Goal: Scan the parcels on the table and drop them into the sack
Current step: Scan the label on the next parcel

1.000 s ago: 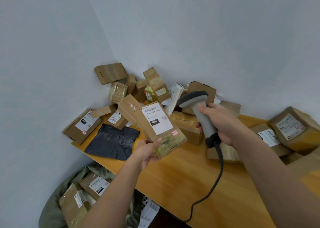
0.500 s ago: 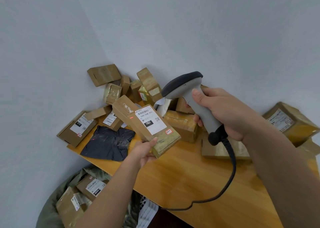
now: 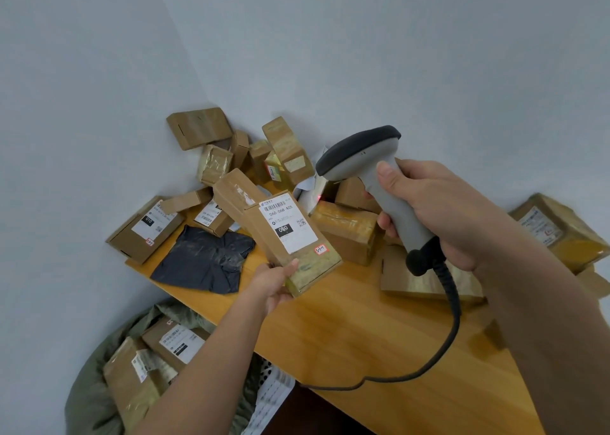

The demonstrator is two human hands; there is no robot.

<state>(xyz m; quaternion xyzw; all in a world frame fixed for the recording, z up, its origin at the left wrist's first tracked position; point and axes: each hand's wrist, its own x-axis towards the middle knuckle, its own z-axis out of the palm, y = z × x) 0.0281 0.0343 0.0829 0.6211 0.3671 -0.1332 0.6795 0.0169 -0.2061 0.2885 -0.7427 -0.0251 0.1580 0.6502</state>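
Parcels fill the olive-green fabric sack [image 3: 89,398] below the wooden table [image 3: 363,329]: two labelled cardboard boxes [image 3: 175,342] show inside. Left hand [image 3: 274,281] grips a long labelled brown carton [image 3: 280,230] above the table; right hand [image 3: 439,210] clasps the grey corded barcode scanner [image 3: 373,167].

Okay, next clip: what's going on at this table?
A person is scanning parcels. The left hand holds a long cardboard box, label up, above the wooden table. The right hand grips a corded barcode scanner, its head pointing toward the box. More parcels are piled in the corner, and a green sack below the table edge already holds a few.
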